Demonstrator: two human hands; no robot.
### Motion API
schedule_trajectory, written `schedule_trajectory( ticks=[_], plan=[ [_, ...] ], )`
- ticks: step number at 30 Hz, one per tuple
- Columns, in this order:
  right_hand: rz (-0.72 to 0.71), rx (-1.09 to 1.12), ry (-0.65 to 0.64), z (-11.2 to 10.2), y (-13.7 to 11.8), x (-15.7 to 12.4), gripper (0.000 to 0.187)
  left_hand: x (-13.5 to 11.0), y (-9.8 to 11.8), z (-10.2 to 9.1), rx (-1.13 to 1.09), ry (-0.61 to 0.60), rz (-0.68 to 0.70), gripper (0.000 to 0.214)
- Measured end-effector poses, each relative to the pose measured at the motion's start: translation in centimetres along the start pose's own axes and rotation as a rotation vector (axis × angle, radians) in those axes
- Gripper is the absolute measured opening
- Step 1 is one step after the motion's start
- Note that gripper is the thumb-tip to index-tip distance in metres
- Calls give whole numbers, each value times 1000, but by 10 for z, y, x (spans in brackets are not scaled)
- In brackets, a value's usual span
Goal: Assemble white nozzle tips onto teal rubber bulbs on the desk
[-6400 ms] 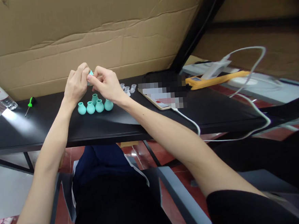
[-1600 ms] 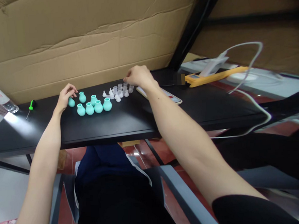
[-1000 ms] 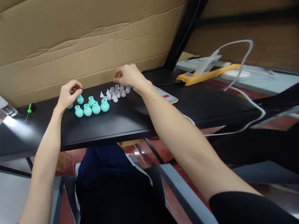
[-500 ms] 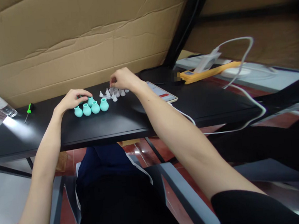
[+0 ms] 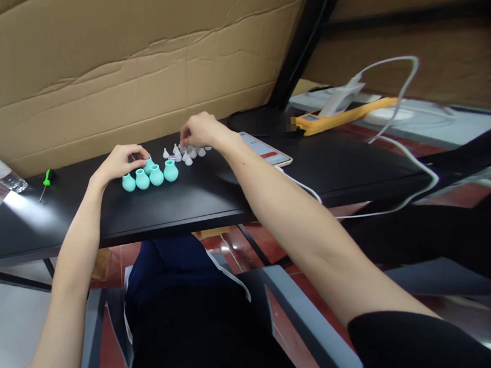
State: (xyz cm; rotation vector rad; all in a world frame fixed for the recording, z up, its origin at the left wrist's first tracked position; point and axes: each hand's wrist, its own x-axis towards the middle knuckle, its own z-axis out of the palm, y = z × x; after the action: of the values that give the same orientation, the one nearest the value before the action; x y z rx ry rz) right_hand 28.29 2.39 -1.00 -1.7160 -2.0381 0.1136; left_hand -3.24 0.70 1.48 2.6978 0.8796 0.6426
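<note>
Several turquoise rubber bulbs with open necks stand close together on the black table. My left hand is over the back of this group, its thumb and fingers closed on a turquoise bulb and hiding whatever is beneath the palm. To the right of the bulbs, small white funnel-shaped nozzles lie in a loose cluster. My right hand reaches in from the right, fingertips pinched down at a white nozzle at the rear of the cluster. The fingers partly cover that nozzle.
A phone with a white cable lies right of my right hand. Farther right is a yellow tool. A green-handled screwdriver and a water bottle are at the left. Cardboard stands behind the black table.
My left hand's fingers have drawn in and closed on the bulb at the back of the group. My right hand stays almost in place over the nozzles.
</note>
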Motion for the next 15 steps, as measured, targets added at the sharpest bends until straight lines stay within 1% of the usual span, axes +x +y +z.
schedule_trajectory(
  ticks=[2,4,6,8,10,15],
  plan=[
    [-22,11,30,2,3,2,13,0,0,0,-6,-4,-1,21],
    [-70,30,89,3,7,5,12,0,1,-1,-10,-12,-7,22],
    [-121,60,149,3,11,8,15,0,3,-1,-10,-17,-16,22],
    [-156,107,185,2,12,10,17,-1,6,-2,-4,-14,-26,23],
    [-183,175,210,0,12,10,16,-1,8,-2,7,-6,-31,22],
    [-230,379,262,-2,5,8,10,-3,10,0,23,86,-31,22]
  ],
)
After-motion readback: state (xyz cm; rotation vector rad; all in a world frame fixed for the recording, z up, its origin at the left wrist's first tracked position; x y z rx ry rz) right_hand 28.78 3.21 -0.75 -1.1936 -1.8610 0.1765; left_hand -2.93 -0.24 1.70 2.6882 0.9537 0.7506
